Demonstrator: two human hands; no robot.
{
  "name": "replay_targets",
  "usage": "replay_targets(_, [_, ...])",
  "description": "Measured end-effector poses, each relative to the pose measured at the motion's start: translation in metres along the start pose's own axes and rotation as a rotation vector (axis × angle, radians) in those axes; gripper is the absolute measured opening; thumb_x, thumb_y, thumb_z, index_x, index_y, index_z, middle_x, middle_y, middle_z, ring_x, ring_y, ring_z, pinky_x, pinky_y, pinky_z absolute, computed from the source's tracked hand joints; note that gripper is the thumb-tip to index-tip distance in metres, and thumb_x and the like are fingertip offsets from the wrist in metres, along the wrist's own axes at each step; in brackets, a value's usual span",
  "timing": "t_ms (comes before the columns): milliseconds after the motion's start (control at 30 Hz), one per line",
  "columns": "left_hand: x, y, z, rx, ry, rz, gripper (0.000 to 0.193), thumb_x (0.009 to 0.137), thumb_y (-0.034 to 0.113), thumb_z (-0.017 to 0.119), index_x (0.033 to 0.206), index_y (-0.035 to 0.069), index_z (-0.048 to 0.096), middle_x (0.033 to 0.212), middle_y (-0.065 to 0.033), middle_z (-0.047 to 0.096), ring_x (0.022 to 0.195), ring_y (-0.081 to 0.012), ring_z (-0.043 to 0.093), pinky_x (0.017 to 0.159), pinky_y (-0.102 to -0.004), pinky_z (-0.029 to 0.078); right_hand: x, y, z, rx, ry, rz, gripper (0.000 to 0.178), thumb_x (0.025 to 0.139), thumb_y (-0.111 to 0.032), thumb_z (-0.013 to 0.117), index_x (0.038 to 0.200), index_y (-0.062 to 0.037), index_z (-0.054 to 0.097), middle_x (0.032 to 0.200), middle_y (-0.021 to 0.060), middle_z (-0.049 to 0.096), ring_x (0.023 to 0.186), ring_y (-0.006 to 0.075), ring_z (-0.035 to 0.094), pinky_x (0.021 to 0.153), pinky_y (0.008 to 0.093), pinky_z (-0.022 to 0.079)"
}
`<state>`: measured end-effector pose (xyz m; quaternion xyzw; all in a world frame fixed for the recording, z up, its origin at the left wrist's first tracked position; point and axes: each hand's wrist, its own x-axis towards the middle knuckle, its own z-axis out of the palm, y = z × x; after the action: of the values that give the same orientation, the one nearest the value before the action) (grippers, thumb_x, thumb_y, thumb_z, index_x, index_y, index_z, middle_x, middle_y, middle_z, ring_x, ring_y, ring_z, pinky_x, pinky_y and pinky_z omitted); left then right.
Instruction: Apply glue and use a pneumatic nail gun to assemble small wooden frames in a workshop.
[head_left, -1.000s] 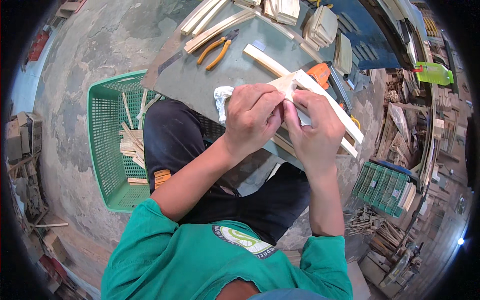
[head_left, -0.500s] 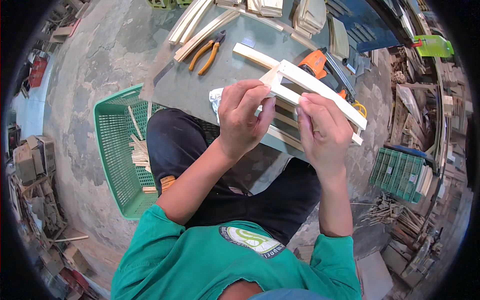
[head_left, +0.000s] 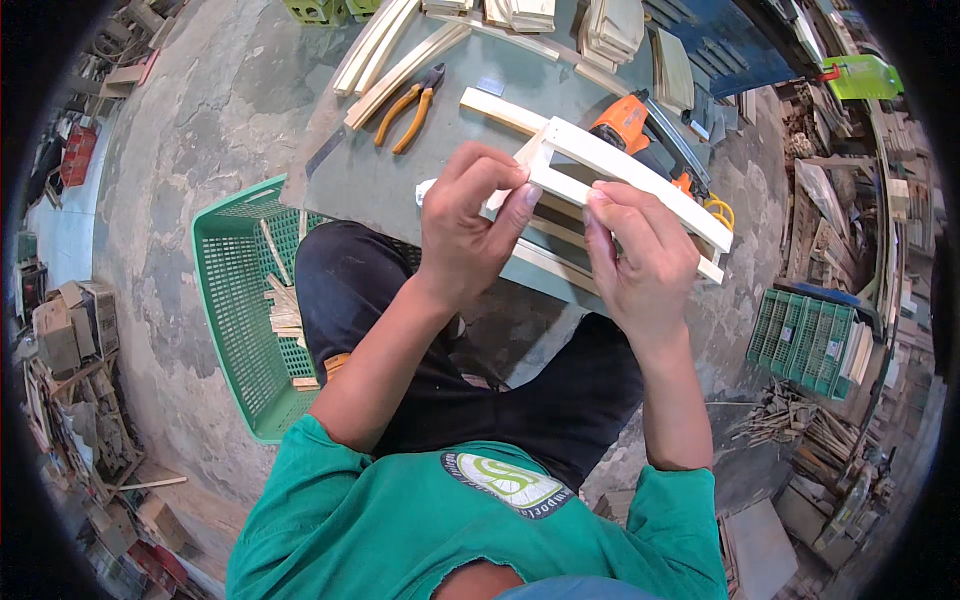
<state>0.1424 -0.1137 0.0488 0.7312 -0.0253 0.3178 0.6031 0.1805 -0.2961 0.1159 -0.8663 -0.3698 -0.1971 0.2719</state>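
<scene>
In the head view, the wooden frame [head_left: 610, 160] is over the counter [head_left: 370, 188]; I cannot tell whether they touch. The left hand [head_left: 465, 225]'s grip pinches the frame's left corner, the right hand [head_left: 645, 250]'s its near rail. Just beyond the frame is the nail gun [head_left: 622, 122]; left of it, pliers [head_left: 423, 108].

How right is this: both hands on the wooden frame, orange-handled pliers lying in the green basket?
Pliers' spot is wrong: the head view shows the orange-handled pliers lying on the grey tabletop, not in the green basket. Left hand and right hand are on the wooden frame, as stated.
</scene>
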Motion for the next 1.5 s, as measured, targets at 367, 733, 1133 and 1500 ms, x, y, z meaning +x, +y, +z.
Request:
replay_targets(367, [0.015,0.002,-0.013,-0.029,-0.18,-0.019,0.011,0.089,0.003,0.076,0.087,0.001,0.065,0.088,-0.0087,0.063,0.08,-0.0207,0.064,0.07,-0.0326,0.051,0.002,-0.001,-0.003,-0.006,-0.027,-0.001,0.022,0.077,-0.002,0.08,0.098,-0.0074,0.074,0.101,0.0062,0.075,0.089,0.0253,0.073,0.078,0.0365,0.058])
replay_targets(733, [0.017,0.001,-0.018,-0.033,-0.23,-0.013,0.01,0.089,0.002,0.075,0.09,0.0,0.065,0.091,-0.009,0.063,0.084,-0.0219,0.065,0.075,-0.0327,0.052,0.001,-0.002,-0.001,-0.003,-0.012,-0.007,0.02,0.078,-0.003,0.08,0.096,-0.0074,0.073,0.1,0.0061,0.075,0.089,0.0252,0.073,0.078,0.0359,0.058])
replay_targets(1133, [0.016,-0.001,-0.018,-0.068,-0.229,-0.04,0.009,0.09,0.002,0.074,0.091,0.0,0.065,0.095,-0.0105,0.064,0.087,-0.0218,0.065,0.078,-0.0329,0.052,0.001,0.0,0.0,-0.013,0.0,-0.013,0.016,0.08,-0.004,0.08,0.094,-0.0076,0.073,0.1,0.0056,0.075,0.087,0.0242,0.073,0.076,0.0354,0.057])
replay_targets(1500, [0.009,0.004,-0.01,0.018,-0.166,-0.008,0.011,0.088,0.003,0.075,0.092,0.0,0.065,0.095,-0.0114,0.065,0.085,-0.0236,0.065,0.074,-0.0326,0.053,0.001,-0.001,-0.001,-0.017,0.004,-0.023,0.014,0.081,-0.004,0.079,0.093,-0.0066,0.073,0.098,0.0055,0.074,0.087,0.0239,0.072,0.076,0.0356,0.057])
